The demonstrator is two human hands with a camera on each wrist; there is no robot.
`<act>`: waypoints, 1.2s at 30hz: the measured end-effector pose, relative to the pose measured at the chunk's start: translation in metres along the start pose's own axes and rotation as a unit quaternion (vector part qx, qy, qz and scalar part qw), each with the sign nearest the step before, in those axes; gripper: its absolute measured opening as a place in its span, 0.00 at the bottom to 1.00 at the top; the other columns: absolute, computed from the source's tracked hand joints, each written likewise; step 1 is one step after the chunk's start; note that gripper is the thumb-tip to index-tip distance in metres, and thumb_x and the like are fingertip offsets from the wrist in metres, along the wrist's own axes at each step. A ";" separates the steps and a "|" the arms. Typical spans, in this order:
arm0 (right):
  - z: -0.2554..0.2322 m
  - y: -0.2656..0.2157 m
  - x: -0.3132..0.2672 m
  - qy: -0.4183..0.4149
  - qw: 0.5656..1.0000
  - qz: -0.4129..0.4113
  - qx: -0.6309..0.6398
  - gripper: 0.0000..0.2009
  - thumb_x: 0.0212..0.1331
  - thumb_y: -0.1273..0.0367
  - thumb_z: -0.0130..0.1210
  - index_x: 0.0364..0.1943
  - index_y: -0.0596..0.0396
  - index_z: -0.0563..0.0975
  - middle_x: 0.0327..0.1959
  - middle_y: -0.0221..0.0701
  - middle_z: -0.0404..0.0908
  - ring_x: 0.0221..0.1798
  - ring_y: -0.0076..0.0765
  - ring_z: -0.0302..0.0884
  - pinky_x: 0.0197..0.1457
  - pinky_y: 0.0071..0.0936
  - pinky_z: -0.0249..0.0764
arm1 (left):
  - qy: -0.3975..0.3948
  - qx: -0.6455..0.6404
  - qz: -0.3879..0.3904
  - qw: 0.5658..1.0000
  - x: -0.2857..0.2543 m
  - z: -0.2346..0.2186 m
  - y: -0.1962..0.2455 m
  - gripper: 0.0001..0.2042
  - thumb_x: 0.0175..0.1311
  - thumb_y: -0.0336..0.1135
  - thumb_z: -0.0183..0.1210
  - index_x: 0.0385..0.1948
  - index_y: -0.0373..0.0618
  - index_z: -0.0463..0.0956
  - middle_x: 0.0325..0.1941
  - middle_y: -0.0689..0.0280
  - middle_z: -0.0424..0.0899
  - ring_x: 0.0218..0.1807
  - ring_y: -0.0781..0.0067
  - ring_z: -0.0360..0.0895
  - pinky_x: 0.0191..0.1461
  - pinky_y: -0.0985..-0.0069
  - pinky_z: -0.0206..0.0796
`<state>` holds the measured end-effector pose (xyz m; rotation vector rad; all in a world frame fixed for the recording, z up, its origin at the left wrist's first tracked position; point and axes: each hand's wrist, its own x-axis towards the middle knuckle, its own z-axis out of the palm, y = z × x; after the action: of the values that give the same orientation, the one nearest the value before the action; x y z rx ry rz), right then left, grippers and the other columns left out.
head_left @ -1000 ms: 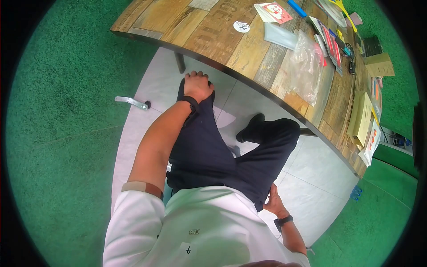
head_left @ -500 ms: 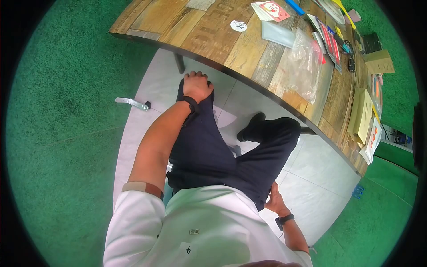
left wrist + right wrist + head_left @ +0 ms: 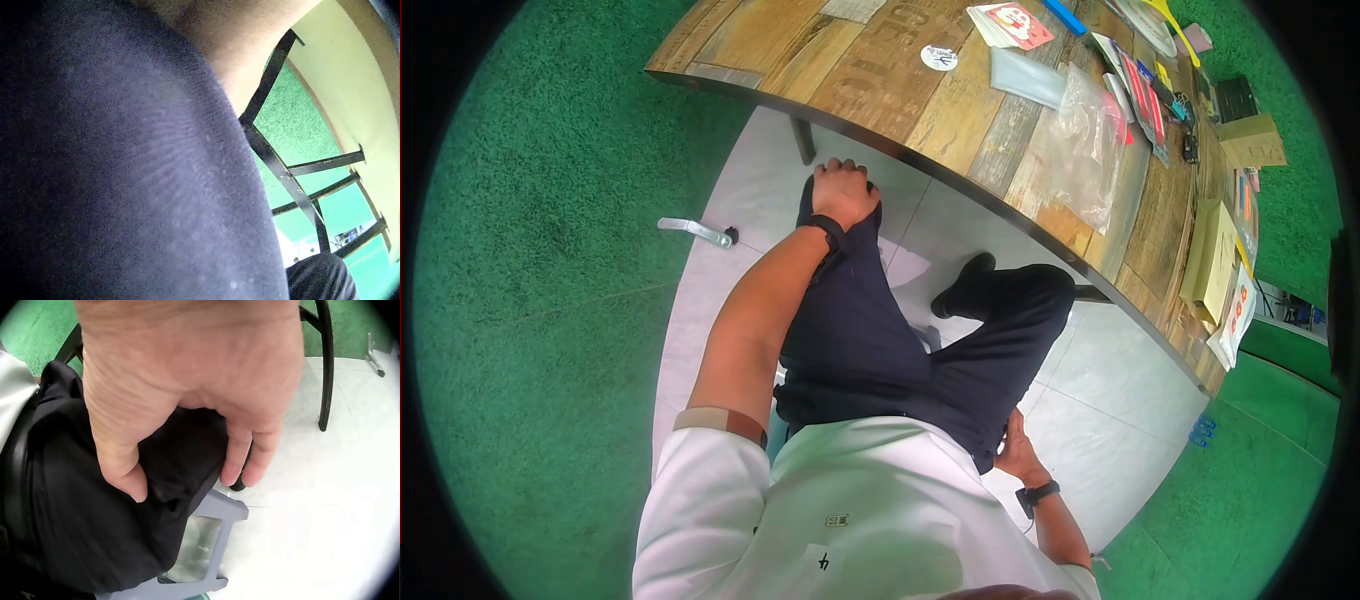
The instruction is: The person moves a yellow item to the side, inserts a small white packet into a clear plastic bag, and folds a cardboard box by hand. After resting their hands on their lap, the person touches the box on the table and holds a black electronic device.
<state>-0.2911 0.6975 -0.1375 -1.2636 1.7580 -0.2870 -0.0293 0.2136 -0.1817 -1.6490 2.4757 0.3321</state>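
In the head view my left hand rests on the left knee, fingers draped over the dark trousers. The left wrist view is mostly filled by dark trouser cloth, with part of the hand at the top. My right hand lies against the outer side of the right thigh. Seen from the right wrist, the right hand has its thumb on the black trouser cloth and its fingers pointing down, spread apart from the thumb, with no object between them.
A wood-plank table stands ahead, bearing a round sticker, cards, a clear plastic bag and an open cardboard box. A grey stool is under me. A metal handle-like piece shows at the left.
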 end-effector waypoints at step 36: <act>0.002 0.011 0.002 -0.032 0.999 0.004 -0.015 0.56 0.41 0.68 0.71 0.73 0.56 0.43 0.69 0.54 0.54 0.61 0.64 0.71 0.57 0.42 0.78 | 0.010 -0.003 0.001 1.000 0.000 0.000 0.001 0.21 0.62 0.53 0.55 0.44 0.45 0.83 0.50 0.60 0.82 0.60 0.58 0.73 0.62 0.58 0.63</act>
<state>-0.2965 0.7017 -0.1472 -1.2724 1.7182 -0.2135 -0.0298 0.2141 -0.1813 -1.6597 2.4945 0.3247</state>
